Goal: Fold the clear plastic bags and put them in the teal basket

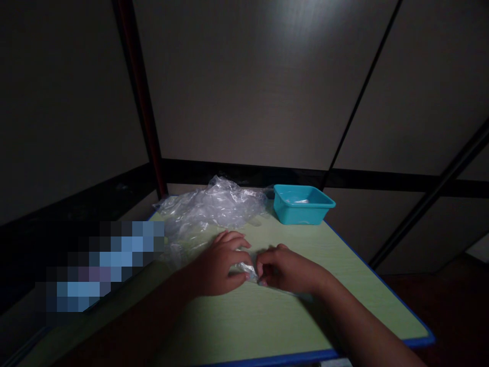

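Note:
My left hand [219, 265] and my right hand [286, 270] rest on a light green table [267, 316], fingertips facing each other. Between them lies a small piece of clear plastic film [248, 270], folded or crumpled. Both hands have their fingers curled and pinched on it. The room is dim, so the film's exact shape is hard to make out.
A heap of clear plastic bags or gloves [206, 211] lies at the table's far left. At the far right corner stands a teal plastic tub [301, 204] with something pale inside. The table has a blue edge; grey wall panels rise behind it.

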Available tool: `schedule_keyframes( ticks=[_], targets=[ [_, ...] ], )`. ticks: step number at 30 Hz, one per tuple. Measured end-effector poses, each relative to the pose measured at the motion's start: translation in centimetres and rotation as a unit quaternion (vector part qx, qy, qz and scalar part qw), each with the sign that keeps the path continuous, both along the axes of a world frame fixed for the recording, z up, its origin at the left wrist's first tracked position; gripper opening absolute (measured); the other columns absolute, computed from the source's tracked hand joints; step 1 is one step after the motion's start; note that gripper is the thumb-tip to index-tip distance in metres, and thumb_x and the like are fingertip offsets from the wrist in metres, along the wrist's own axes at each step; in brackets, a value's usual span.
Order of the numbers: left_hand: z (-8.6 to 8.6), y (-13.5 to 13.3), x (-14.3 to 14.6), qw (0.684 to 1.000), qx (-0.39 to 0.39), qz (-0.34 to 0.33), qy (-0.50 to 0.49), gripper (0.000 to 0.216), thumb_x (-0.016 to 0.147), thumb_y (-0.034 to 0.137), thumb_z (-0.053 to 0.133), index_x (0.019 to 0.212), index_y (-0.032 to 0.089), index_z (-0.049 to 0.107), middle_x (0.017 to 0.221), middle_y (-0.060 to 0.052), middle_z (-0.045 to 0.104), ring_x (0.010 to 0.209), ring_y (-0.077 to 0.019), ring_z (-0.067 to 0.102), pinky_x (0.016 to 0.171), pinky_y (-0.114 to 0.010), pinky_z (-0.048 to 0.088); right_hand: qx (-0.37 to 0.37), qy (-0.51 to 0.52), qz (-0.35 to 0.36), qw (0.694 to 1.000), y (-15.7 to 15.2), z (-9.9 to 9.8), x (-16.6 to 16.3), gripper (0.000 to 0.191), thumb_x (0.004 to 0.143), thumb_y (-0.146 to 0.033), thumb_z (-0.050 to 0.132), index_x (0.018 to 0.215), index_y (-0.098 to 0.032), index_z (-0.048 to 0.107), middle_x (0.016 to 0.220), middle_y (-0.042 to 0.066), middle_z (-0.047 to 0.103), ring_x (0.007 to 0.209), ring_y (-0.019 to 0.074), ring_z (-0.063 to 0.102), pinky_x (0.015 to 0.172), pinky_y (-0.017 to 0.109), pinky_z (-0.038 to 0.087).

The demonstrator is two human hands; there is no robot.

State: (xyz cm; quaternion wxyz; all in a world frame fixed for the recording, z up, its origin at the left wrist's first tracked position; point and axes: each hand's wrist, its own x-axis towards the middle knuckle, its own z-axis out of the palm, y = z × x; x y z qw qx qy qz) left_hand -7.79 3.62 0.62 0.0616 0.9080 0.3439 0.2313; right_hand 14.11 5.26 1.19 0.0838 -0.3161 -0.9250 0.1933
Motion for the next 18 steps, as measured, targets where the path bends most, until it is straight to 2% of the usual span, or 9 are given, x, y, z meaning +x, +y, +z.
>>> schedule_keyframes(
  ticks=[9,18],
  targets=[
    [-0.7,0.1,0.4,0.999,-0.028,-0.034,0.012,0.019,0.070,0.026,0.068,0.089,0.029,0.065,0.115,-0.001,0.052,0.117,-0.0252,0.035,0.100,-0.039,0.028,-0.037,0.010,0.011,0.999,0.0,0.2,0.2,0.011,0.072,-0.012,0.063,0.079,-0.021,0.060,0.077,-0.005,0.061,0.073,0.0099,0.054,0.070,0.021,0.033],
    [-1.1,0.0,0.8,1.000,-0.026,-0.011,0.010,0.025,0.070,0.025,0.067,0.094,0.028,0.063,0.121,-0.003,0.049,0.119,-0.0258,0.033,0.100,-0.040,0.028,-0.048,0.021,0.021,0.998,0.3,-0.3,0.4,0.014,0.072,-0.006,0.060,0.076,-0.020,0.060,0.079,-0.005,0.063,0.077,0.0097,0.056,0.074,0.021,0.033]
  ],
)
